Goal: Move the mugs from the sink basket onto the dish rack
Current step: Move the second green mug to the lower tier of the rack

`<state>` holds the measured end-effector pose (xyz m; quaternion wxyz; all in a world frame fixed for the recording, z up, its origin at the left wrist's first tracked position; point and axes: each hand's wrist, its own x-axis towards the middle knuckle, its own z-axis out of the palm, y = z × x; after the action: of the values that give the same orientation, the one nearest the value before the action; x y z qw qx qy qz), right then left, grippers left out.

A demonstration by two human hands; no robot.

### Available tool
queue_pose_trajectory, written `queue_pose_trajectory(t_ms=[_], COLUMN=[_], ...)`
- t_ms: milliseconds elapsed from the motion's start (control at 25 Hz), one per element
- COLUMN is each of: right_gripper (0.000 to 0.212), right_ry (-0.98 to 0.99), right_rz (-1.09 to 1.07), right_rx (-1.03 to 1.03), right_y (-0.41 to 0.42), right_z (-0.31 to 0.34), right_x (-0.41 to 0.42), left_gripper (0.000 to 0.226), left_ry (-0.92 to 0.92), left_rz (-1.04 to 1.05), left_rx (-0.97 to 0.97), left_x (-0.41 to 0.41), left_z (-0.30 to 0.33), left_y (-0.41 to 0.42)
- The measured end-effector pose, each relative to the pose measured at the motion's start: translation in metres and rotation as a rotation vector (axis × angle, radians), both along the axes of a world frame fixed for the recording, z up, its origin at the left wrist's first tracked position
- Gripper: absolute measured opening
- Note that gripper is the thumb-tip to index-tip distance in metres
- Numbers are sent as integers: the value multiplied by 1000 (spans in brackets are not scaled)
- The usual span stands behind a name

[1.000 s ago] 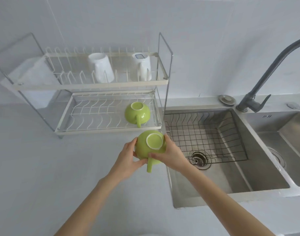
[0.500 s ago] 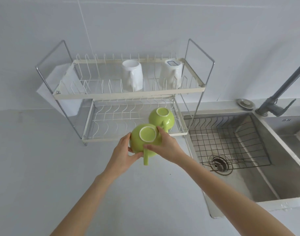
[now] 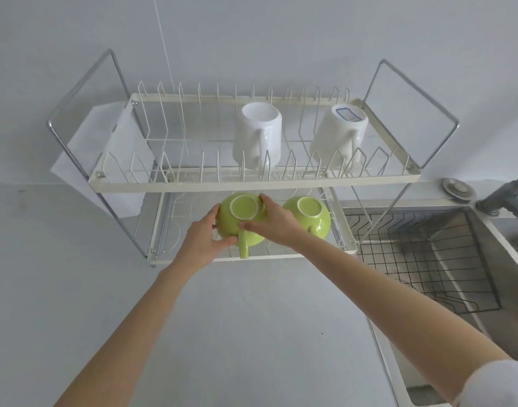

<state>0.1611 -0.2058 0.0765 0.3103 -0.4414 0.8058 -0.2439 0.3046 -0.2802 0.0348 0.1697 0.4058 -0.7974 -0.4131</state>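
I hold an upside-down green mug point(image 3: 242, 213) with both hands over the lower shelf of the two-tier dish rack point(image 3: 251, 183), its handle pointing toward me. My left hand point(image 3: 203, 240) grips its left side and my right hand point(image 3: 273, 223) its right side. A second green mug point(image 3: 309, 215) sits upside down on the lower shelf just to the right. Two white mugs point(image 3: 259, 136) point(image 3: 340, 133) stand upside down on the upper shelf. The wire sink basket point(image 3: 422, 265) at the right holds no mugs.
The steel sink point(image 3: 492, 259) lies to the right, with a dark faucet point(image 3: 504, 198) and a round drain stopper point(image 3: 457, 190) behind it. A white sheet point(image 3: 104, 160) hangs behind the rack's left side. The grey counter point(image 3: 75, 274) stretches in front of the rack.
Both hands have carried the green mug from above the counter by the sink leftward and forward into the rack's lower shelf, beside the other green mug. The view has moved closer to the rack.
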Motion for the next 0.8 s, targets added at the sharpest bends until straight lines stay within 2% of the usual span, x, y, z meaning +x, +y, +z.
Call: queue_pose_trajectory(t_ms=[200,600,800], right_gripper=[88,85,82], right_ry=[7,-5,28], right_rz=[40,27,80], right_rx=[45,-20,-24], right_y=[-20,-16,-11], right_z=[-19,-36,-32], right_x=[-2,1,-1], left_gripper=[77,74,76], left_ry=[-50,-53,-183], left_rz=[6,2,-52], left_rx=[17,-23,-17], left_x=[0,2,0], left_z=[-14,-16,-9], left_y=[-14,-11,-15])
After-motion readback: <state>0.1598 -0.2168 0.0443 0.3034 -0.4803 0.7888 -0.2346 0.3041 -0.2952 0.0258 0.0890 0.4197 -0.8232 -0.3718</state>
